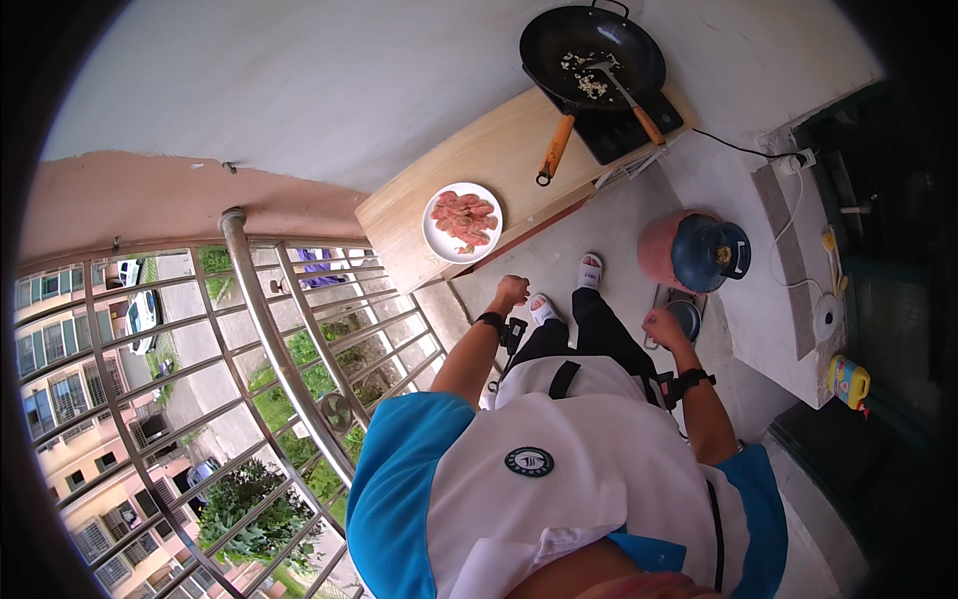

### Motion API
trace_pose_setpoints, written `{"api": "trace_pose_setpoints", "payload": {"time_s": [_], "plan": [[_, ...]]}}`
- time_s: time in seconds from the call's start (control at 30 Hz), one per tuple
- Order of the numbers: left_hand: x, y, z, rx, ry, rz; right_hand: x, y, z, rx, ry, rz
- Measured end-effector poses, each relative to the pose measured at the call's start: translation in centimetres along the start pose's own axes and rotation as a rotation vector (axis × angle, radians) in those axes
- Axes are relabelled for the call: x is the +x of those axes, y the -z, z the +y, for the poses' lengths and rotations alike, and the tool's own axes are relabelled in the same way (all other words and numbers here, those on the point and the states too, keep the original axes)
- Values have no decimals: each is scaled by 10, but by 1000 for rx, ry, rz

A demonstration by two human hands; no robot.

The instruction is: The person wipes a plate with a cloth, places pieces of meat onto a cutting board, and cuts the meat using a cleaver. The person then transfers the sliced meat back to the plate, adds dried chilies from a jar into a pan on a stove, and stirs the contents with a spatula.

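My left hand (514,290) hangs in front of me with its fingers curled in, no object visible in it; it is nearest to a white plate (429,238) of raw sliced meat (465,217). My right hand (660,327) is loosely closed at my other side, above the floor, also with nothing seen in it. On a black cooktop (608,137) sits a black wok (550,49) with a wooden handle (555,150). Chopped pale bits, perhaps garlic (593,88), lie in the wok. A metal spatula (627,96) with a wooden grip rests inside it, its handle over the rim.
The plate and cooktop share a narrow wooden table (419,195). A blue and red gas cylinder (692,251) stands on the floor at right. Metal window bars (258,329) run along the left. A yellow bottle (849,380) is on the right ledge. A power cord (737,147) reaches the wall.
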State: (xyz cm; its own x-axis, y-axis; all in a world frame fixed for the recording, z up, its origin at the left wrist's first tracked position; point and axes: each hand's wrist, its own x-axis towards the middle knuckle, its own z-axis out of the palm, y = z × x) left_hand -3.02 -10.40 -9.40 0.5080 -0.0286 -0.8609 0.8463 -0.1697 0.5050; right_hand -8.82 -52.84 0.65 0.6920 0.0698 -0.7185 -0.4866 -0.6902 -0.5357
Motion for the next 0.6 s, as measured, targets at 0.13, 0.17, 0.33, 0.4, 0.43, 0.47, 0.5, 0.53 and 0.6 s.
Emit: {"api": "trace_pose_setpoints", "payload": {"time_s": [0.13,0.17,0.33,0.4,0.43,0.47,0.5,0.53,0.6], "plan": [[37,0,-26,614,-302,-90,-23,-14,27,78,-59,8],[44,-2,-28,583,-238,-44,-27,-14,29,101,-92,4],[47,-24,-36,537,-100,142,-40,-16,61,92,-118,-18],[42,-21,-47,844,-276,132,-43,-11,63,101,-130,-44],[40,-21,-50,993,-368,127,-40,-7,66,79,-110,-65],[31,-29,-48,1313,-472,124,-38,-3,74,54,-99,-87],[24,-35,-44,1284,-395,97,-37,1,83,28,-88,-109],[17,-37,-52,1209,-350,137,-33,11,85,18,-89,-120],[6,-46,-71,902,-207,221,-32,25,88,2,-93,-141]]}}
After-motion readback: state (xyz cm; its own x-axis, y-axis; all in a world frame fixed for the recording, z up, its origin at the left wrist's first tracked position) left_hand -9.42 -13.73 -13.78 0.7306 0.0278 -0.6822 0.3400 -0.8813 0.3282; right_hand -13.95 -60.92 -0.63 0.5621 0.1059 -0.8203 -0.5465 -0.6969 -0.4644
